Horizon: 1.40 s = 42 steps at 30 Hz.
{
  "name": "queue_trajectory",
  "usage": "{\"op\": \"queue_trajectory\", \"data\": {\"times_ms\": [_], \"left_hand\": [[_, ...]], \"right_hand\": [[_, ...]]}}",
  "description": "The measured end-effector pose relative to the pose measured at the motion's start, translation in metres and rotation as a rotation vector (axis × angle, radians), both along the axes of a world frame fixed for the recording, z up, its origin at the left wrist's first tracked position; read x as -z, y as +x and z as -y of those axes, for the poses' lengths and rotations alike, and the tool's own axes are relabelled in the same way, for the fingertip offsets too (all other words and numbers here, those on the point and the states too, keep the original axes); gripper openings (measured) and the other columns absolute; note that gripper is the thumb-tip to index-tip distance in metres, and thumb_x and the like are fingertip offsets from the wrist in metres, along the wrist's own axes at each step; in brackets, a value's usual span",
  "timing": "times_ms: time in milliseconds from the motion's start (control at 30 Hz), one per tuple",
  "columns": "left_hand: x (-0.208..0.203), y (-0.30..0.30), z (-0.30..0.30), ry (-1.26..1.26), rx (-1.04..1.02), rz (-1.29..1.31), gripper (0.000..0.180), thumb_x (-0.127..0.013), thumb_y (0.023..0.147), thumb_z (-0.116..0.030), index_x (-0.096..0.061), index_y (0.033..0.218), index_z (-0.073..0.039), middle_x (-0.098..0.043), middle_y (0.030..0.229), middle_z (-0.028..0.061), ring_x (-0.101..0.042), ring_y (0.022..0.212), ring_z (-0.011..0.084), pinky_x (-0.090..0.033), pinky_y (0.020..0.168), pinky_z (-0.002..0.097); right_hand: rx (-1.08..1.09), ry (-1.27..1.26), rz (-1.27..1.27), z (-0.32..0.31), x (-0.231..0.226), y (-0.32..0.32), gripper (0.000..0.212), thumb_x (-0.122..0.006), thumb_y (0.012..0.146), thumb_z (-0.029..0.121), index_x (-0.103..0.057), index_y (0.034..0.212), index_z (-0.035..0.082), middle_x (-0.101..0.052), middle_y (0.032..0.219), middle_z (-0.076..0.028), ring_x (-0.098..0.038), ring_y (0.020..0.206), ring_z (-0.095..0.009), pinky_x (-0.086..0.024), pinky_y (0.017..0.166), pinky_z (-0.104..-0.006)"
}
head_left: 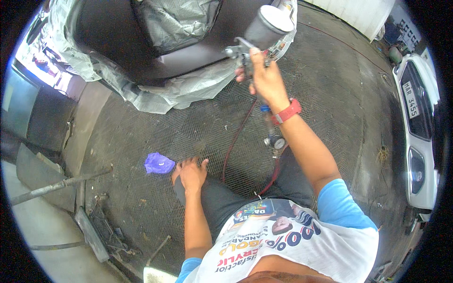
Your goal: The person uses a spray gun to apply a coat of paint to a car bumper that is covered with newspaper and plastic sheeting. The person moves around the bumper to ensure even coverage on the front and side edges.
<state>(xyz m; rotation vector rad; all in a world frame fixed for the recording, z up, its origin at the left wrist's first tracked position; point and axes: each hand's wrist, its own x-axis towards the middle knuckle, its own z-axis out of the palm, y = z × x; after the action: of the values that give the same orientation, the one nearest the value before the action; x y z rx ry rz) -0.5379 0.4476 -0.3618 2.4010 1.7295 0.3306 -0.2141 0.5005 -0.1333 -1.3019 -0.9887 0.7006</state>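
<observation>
My right hand (268,80) is wrapped round the handle of a spray gun (244,53) with a grey cup (265,30) on top. The gun's nozzle side faces left, toward a dark vehicle panel (188,59) edged with masking film (163,98). Below the handle hang a small pressure gauge (278,142) and a red air hose (274,178). My left hand (191,174) lies flat on my knee, its fingers stretched out and holding nothing. Just left of it, a crumpled purple piece (159,163) of plastic or cloth is on the floor.
A white car (417,155) stands at the right edge. Thin lines run over the dark ridged floor (325,108) at the upper right. A metal pole (56,187) and scrap parts (106,231) are at the lower left. A pale panel (358,16) stands at the top right.
</observation>
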Motion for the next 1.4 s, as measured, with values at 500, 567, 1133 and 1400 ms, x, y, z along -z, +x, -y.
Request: {"op": "queue_trajectory", "data": {"times_ms": [500, 567, 1133, 1400], "left_hand": [[0.007, 0.005, -0.001, 0.007, 0.032, 0.006, 0.046, -0.07, 0.096, -0.047, -0.076, 0.117, -0.006, -0.075, 0.117, 0.014, -0.066, 0.115, 0.0347, -0.038, 0.111, 0.0546], [0.004, 0.009, 0.001, 0.036, 0.044, -0.007, 0.047, -0.07, 0.096, -0.046, -0.075, 0.118, -0.006, -0.075, 0.115, 0.0151, -0.067, 0.113, 0.0348, -0.038, 0.112, 0.0539], [-0.01, 0.053, 0.008, -0.034, 0.112, -0.058, 0.045, -0.067, 0.098, -0.044, -0.075, 0.119, -0.006, -0.075, 0.116, 0.0159, -0.067, 0.113, 0.0338, -0.037, 0.113, 0.0542], [-0.013, 0.047, 0.01, 0.009, 0.108, -0.119, 0.043, -0.068, 0.097, -0.044, -0.075, 0.119, -0.008, -0.076, 0.116, 0.014, -0.067, 0.114, 0.0328, -0.037, 0.113, 0.0536]], "right_hand": [[-0.194, -0.09, -0.051, -0.015, 0.014, -0.032, 0.065, -0.04, 0.111, 0.057, -0.067, 0.12, -0.001, -0.076, 0.089, -0.014, -0.073, 0.07, -0.016, -0.047, 0.041, -0.0242], [-0.08, -0.053, -0.062, 0.0, 0.016, -0.01, 0.059, -0.044, 0.111, 0.054, -0.067, 0.122, 0.0, -0.076, 0.085, -0.011, -0.072, 0.066, -0.014, -0.047, 0.04, -0.0261], [-0.244, 0.327, 0.341, 0.012, 0.135, -0.056, 0.047, -0.066, 0.101, 0.024, -0.062, 0.144, 0.006, -0.075, 0.123, -0.017, -0.074, 0.102, -0.027, -0.057, 0.09, -0.0386], [-0.237, 0.351, 0.495, -0.012, 0.168, -0.059, 0.032, -0.074, 0.094, 0.03, -0.074, 0.115, 0.006, -0.076, 0.106, -0.018, -0.073, 0.094, -0.039, -0.058, 0.081, -0.0457]]}}
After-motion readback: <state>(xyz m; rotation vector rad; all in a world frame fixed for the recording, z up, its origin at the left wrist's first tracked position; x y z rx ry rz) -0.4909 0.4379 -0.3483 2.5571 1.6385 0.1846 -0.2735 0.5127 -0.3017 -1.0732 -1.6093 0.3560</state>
